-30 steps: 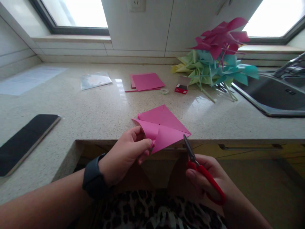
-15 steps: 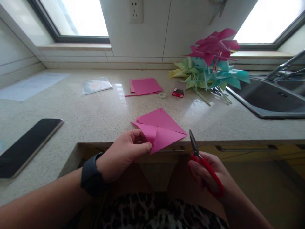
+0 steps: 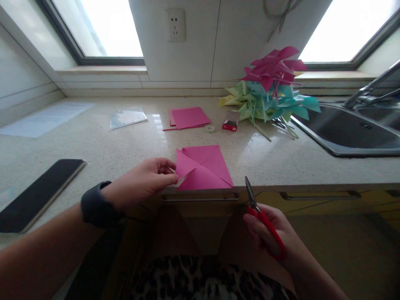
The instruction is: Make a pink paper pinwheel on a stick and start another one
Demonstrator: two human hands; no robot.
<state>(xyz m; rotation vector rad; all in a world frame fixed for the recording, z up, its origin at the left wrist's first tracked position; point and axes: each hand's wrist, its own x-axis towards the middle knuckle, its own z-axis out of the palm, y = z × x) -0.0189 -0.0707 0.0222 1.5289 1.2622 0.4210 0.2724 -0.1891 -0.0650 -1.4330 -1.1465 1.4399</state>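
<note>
A square sheet of pink paper with diagonal cuts lies at the counter's front edge. One of its cut flaps at the lower left is slightly raised. My left hand, with a dark watch on the wrist, is at the paper's left edge, thumb and curled fingers pinching it. To the right of the paper, just off the counter edge, my right hand grips red-handled scissors. Their blades are together and point up and away from me.
Behind the paper lie a stack of pink sheets, a tape roll and a small red box. Paper pinwheels are heaped beside the sink. At left are a phone, a plastic packet and a printed sheet.
The pink paper has turned clockwise and now lies flatter, its sides squarer to the counter edge. My left hand has moved left and up with its edge. The scissors stay in my right hand.
</note>
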